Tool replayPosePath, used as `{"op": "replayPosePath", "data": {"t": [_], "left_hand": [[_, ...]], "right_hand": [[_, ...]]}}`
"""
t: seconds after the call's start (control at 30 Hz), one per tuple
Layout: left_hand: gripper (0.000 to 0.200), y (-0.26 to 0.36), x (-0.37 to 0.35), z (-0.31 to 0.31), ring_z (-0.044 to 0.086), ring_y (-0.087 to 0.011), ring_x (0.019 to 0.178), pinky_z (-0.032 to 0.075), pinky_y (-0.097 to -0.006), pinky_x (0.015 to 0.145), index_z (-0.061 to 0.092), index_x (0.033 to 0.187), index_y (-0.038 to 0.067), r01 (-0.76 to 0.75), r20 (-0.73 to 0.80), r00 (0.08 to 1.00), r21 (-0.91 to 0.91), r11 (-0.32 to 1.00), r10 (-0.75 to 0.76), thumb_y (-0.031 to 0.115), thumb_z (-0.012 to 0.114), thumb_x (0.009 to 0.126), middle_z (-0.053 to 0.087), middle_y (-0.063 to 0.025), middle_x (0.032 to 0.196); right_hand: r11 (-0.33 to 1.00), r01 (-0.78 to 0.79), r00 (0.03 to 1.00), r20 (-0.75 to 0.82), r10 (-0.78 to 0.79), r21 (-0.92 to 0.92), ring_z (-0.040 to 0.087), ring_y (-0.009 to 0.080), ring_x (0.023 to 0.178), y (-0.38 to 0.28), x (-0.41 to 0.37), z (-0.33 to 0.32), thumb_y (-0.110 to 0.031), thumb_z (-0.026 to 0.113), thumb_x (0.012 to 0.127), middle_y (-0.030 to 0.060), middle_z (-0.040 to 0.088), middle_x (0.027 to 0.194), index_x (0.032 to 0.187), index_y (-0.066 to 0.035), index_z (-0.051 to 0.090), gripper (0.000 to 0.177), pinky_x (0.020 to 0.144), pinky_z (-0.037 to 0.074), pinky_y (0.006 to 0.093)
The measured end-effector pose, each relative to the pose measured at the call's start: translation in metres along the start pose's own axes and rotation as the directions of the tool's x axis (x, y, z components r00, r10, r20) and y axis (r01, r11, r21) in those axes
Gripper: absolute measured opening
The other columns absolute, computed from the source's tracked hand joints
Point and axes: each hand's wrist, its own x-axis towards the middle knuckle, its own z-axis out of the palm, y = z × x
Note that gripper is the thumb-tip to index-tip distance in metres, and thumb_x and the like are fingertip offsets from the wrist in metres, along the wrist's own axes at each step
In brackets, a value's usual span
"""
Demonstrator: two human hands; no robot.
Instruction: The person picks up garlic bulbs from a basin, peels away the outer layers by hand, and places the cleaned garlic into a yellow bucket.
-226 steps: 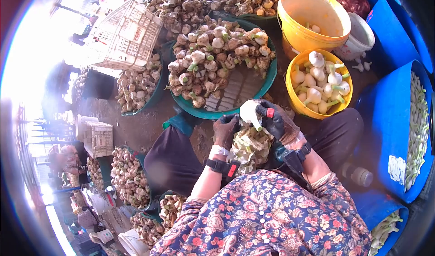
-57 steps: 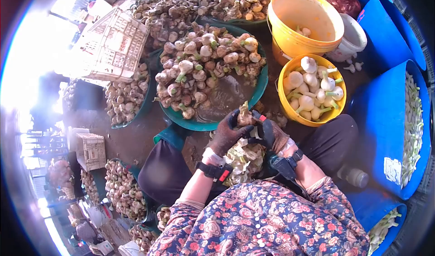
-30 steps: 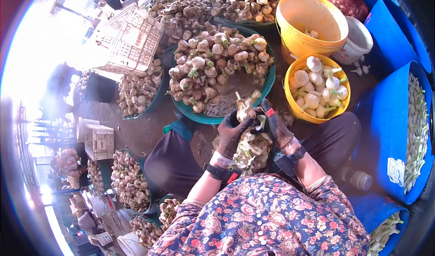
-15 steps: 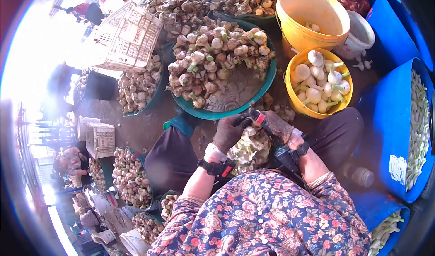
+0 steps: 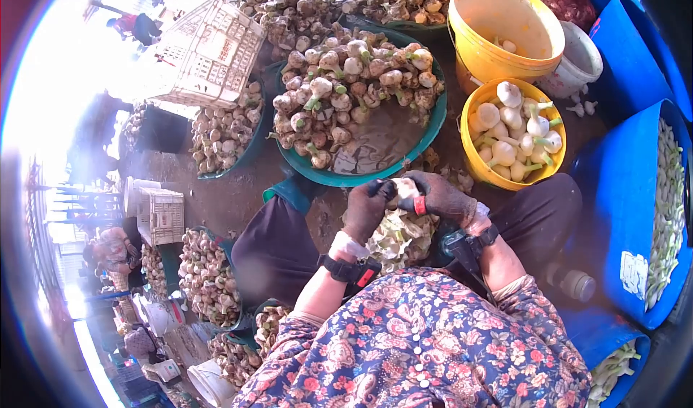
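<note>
Over my lap, a pale garlic bulb (image 5: pixel 404 189) is between my two dark-gloved hands. My left hand (image 5: pixel 369 209) is closed at its left side, fingers curled in. Wrapped about the right side of the bulb is my right hand (image 5: pixel 442 197), with a small red piece (image 5: pixel 419 204) showing at its thumb; what that belongs to I cannot tell. Right below the hands lies a heap of papery garlic peelings (image 5: pixel 401 238). A green tub (image 5: pixel 346 180) of unpeeled, soiled garlic stands just ahead. To its right is a yellow bucket (image 5: pixel 511 186) holding clean white bulbs.
Another yellow bucket (image 5: pixel 498 18) and a white bucket (image 5: pixel 577 65) stand behind. Blue containers (image 5: pixel 613 206) with trimmed garlic line the right side. Crates (image 5: pixel 209 54) and more garlic heaps (image 5: pixel 209 274) fill the left, where other people (image 5: pixel 115 253) appear. A plastic bottle (image 5: pixel 574 282) lies by my right leg.
The bulb now shows plainly between my hands, and the right hand's fingers have come over it. The red piece sits lower and more upright. The whole view has shifted slightly.
</note>
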Motion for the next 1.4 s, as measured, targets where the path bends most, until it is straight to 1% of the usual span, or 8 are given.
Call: {"op": "replayPosePath", "data": {"t": [0.1, 0.2, 0.27, 0.37, 0.67, 0.93, 1.03, 1.4], "left_hand": [[0.020, -0.004, 0.008, -0.010, 0.058, -0.0084, 0.071, 0.046, -0.0220, 0.062, 0.064, 0.095, 0.000, 0.184, 0.089, 0.983, -0.450, 0.874, -0.161, 0.020, 0.059, 0.091, 0.064, -0.0031, 0.084], [0.022, -0.003, 0.010, -0.022, 0.059, -0.0098, 0.077, 0.047, -0.0229, 0.068, 0.060, 0.100, -0.002, 0.185, 0.106, 0.982, -0.350, 0.918, -0.158, 0.017, 0.058, 0.091, 0.062, -0.0014, 0.087], [0.021, -0.009, 0.007, -0.019, 0.061, -0.0146, 0.079, 0.048, -0.0256, 0.069, 0.059, 0.101, -0.002, -0.181, 0.062, 0.979, -0.191, 0.965, 0.196, 0.017, 0.058, 0.090, 0.063, -0.0044, 0.087], [0.025, -0.037, 0.020, -0.019, 0.062, -0.0190, 0.075, 0.050, -0.0284, 0.067, 0.060, 0.095, -0.001, 0.102, 0.008, 0.986, -0.822, 0.561, -0.167, 0.023, 0.062, 0.088, 0.063, -0.0060, 0.087], [0.042, 0.002, -0.006, -0.015, 0.056, -0.0080, 0.068, 0.044, -0.0219, 0.060, 0.065, 0.098, -0.001, 0.179, 0.192, 0.962, 0.102, 0.979, -0.196, 0.040, 0.061, 0.088, 0.064, -0.0023, 0.080], [0.021, 0.006, -0.008, -0.015, 0.052, -0.0055, 0.067, 0.042, -0.0232, 0.060, 0.066, 0.093, 0.000, 0.085, 0.242, 0.970, -0.202, 0.976, -0.034, 0.021, 0.060, 0.090, 0.062, 0.0006, 0.076], [0.019, 0.023, -0.015, -0.016, 0.050, -0.0065, 0.067, 0.042, -0.0243, 0.061, 0.065, 0.091, 0.000, -0.293, 0.221, 0.953, 0.498, 0.816, 0.207, 0.018, 0.060, 0.090, 0.061, 0.0010, 0.075], [0.019, 0.021, -0.009, -0.022, 0.049, -0.0054, 0.065, 0.041, -0.0230, 0.059, 0.063, 0.090, -0.001, -0.061, 0.138, 0.989, 0.040, 0.997, 0.055, 0.017, 0.057, 0.091, 0.057, 0.0012, 0.071]], "right_hand": [[0.952, 0.015, 0.997, 0.063, -0.036, 0.306, 0.051, 0.0134, 0.105, -0.002, -0.002, 0.004, -0.017, 0.071, 0.078, 0.0053, 0.056, 0.117, 0.125, -0.001, 0.049, 0.055, 0.094, 0.039, 0.0290], [0.900, 0.003, 0.997, 0.064, -0.035, 0.435, 0.048, 0.0131, 0.111, -0.010, -0.001, 0.009, -0.012, 0.072, 0.076, 0.0049, 0.053, 0.123, 0.132, -0.003, 0.044, 0.063, 0.098, 0.037, 0.0293], [0.870, -0.026, 0.997, 0.080, -0.016, 0.493, 0.047, 0.0133, 0.113, -0.010, 0.000, 0.009, -0.010, 0.072, 0.075, 0.0050, 0.051, 0.125, 0.133, -0.003, 0.042, 0.065, 0.099, 0.036, 0.0298], [0.825, -0.061, 0.992, 0.122, -0.010, 0.562, 0.046, 0.0141, 0.116, -0.012, -0.001, 0.008, -0.008, 0.071, 0.075, 0.0056, 0.050, 0.127, 0.134, -0.004, 0.042, 0.066, 0.101, 0.035, 0.0302], [0.881, 0.048, 0.997, -0.070, -0.017, 0.471, 0.051, 0.0145, 0.110, 0.010, 0.005, 0.013, -0.006, 0.067, 0.078, 0.0056, 0.055, 0.122, 0.131, -0.003, 0.046, 0.058, 0.096, 0.040, 0.0286], [0.816, 0.048, 0.998, -0.059, -0.017, 0.577, 0.049, 0.0126, 0.108, 0.005, 0.003, 0.014, -0.019, 0.066, 0.082, 0.0041, 0.056, 0.115, 0.125, -0.001, 0.050, 0.049, 0.094, 0.039, 0.0266], [0.947, 0.009, 0.994, -0.105, 0.027, 0.320, 0.054, 0.0110, 0.094, 0.012, 0.011, 0.015, -0.030, 0.066, 0.083, 0.0029, 0.060, 0.104, 0.113, -0.002, 0.057, 0.042, 0.084, 0.043, 0.0264], [0.950, 0.305, 0.927, -0.249, -0.281, 0.061, 0.057, 0.0166, 0.094, 0.019, -0.003, 0.020, -0.022, 0.049, 0.094, 0.0050, 0.060, 0.102, 0.111, -0.002, 0.057, 0.027, 0.088, 0.043, 0.0279]]}}
